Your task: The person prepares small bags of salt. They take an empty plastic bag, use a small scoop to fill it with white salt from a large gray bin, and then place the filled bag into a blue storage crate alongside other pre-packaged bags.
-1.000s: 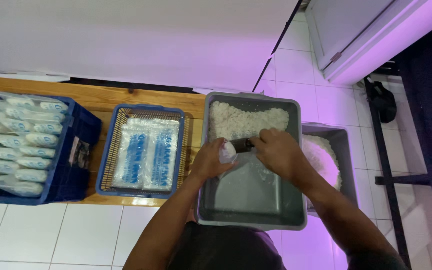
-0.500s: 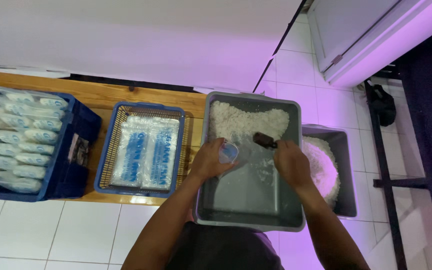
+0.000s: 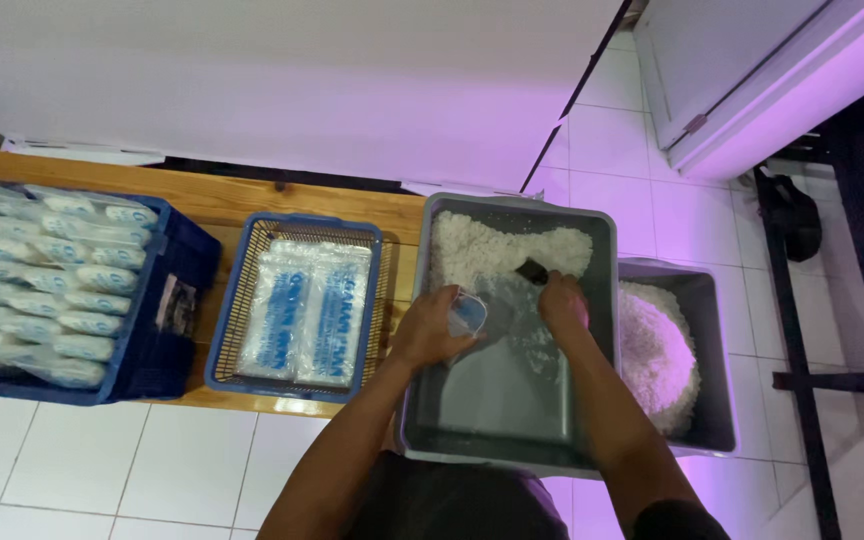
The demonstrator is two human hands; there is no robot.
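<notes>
Left grip (image 3: 430, 328) closes on a clear bag (image 3: 468, 312) over the grey tub (image 3: 507, 438); right grip (image 3: 563, 301) holds what looks like a dark scoop (image 3: 531, 270) at the rice (image 3: 492, 248).

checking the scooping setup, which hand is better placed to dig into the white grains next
Right, most likely. The right hand holds a dark scoop whose tip already sits at the edge of the white grains in the grey tub. The left hand is occupied holding a small clear bag open.
</notes>
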